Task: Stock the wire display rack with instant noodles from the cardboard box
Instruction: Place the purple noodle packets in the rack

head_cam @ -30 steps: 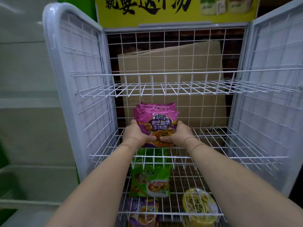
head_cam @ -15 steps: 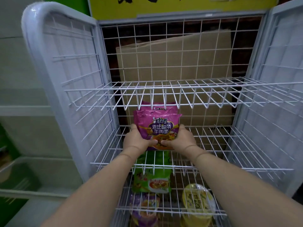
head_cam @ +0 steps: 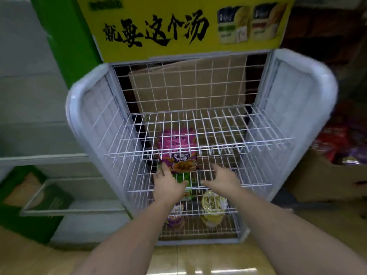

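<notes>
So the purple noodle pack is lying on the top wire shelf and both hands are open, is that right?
Not quite: the purple noodle pack lies on the second shelf, under the top wire shelf, seen through its wires in the head view. The left hand and right hand are indeed open.

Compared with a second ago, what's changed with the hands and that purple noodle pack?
Both hands let go: the left hand and right hand have opened and drawn back toward the person, leaving the purple noodle pack resting on the middle shelf. The green pack and yellow bowl below stayed put.
</notes>
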A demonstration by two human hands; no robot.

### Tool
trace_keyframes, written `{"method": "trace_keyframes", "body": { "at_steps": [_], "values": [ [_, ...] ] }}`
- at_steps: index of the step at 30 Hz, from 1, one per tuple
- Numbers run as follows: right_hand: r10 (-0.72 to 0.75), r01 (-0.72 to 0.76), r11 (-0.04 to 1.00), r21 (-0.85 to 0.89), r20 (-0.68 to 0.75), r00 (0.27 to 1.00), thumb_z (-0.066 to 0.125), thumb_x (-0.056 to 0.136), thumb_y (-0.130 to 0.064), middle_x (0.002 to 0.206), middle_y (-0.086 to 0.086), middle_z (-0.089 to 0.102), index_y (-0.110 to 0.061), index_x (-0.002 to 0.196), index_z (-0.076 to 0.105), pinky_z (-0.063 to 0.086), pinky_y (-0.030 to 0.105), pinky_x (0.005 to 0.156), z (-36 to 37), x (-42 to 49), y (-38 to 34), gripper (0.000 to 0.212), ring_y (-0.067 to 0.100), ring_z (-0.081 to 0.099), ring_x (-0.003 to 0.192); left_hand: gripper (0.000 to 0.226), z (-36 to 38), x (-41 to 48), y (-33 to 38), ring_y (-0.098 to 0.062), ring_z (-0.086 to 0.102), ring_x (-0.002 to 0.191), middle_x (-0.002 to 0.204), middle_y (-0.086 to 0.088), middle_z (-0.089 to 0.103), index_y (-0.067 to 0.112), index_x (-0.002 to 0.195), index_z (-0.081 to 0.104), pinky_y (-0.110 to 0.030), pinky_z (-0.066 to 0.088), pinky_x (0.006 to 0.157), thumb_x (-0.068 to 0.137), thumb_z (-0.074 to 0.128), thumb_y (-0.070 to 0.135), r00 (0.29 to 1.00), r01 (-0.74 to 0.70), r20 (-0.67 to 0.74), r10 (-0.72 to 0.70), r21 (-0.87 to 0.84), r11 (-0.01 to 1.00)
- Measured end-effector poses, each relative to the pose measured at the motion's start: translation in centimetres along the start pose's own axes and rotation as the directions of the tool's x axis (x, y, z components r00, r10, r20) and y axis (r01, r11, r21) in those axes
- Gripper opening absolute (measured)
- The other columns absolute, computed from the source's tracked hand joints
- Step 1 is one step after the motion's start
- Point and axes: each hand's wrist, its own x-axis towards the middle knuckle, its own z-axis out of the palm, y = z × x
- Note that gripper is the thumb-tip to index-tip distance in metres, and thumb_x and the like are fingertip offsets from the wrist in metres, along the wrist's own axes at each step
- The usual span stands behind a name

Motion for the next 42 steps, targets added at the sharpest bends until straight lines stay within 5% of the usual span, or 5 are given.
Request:
{"method": "trace_keyframes", "body": {
  "at_steps": [7,14,24,38,42],
  "values": [
    [0.065,-0.066,0.997,-0.042,-0.032,0.997,0.071,0.083,-0.06,0.137,0.002,0.062,-0.028,0.153,0.038,0.054,0.033,0.09,-9.2,-12.3,3.8,0.083,0.025,0.061,0.119,0.112,-4.0,-10.5,9.2,-0.031,0.008,0.158,0.173,-0.007,0.001,0.02,0.164,-0.009,-0.046,0.025,0.126,0.091,0.071,0.052,0.98,-0.138,0.142,0.137,-0.001,0.99],
    [0.164,-0.159,0.986,0.054,-0.107,0.981,0.065,0.076,-0.062,0.128,-0.001,0.061,-0.041,0.147,0.041,0.056,0.045,0.091,-17.4,-22.4,11.5,0.078,0.027,0.06,0.113,0.106,-6.0,-20.6,21.0,-0.031,0.02,0.156,0.171,-0.009,0.015,0.017,0.165,0.002,-0.044,0.028,0.124,0.091,0.073,0.044,0.915,-0.394,0.076,0.396,-0.041,0.918],
    [0.226,-0.193,0.971,0.144,-0.272,0.935,0.071,0.084,-0.049,0.148,0.004,0.05,-0.034,0.155,0.033,0.048,0.049,0.104,-26.8,-27.4,24.3,0.083,0.033,0.049,0.133,0.1,2.1,-30.7,31.7,-0.029,0.014,0.158,0.172,-0.005,0.01,0.021,0.166,0.002,-0.043,0.026,0.126,0.095,0.068,0.044,0.806,-0.58,0.127,0.578,-0.022,0.814],
    [0.341,-0.272,0.93,0.246,-0.308,0.888,0.074,0.087,-0.042,0.135,0.008,0.06,-0.031,0.15,0.043,0.054,0.047,0.098,-33.7,-13.7,33.2,0.071,0.03,0.057,0.125,0.093,11.7,-18.7,43.1,-0.03,0.013,0.157,0.171,-0.007,0.015,0.02,0.165,0.008,-0.045,0.023,0.127,0.095,0.065,0.045,0.795,-0.577,0.212,0.568,-0.026,0.816],
    [0.359,-0.293,0.924,0.246,-0.297,0.885,0.07,0.093,-0.033,0.129,0.011,0.064,-0.017,0.141,0.053,0.054,0.041,0.096,-36.1,-9.2,34.4,0.053,0.03,0.061,0.119,0.091,14.0,-14.0,47.3,-0.032,0.018,0.156,0.17,-0.01,0.017,0.019,0.164,0.012,-0.043,0.022,0.127,0.094,0.066,0.04,0.772,-0.596,0.274,0.573,0.001,0.803]
  ]
}}
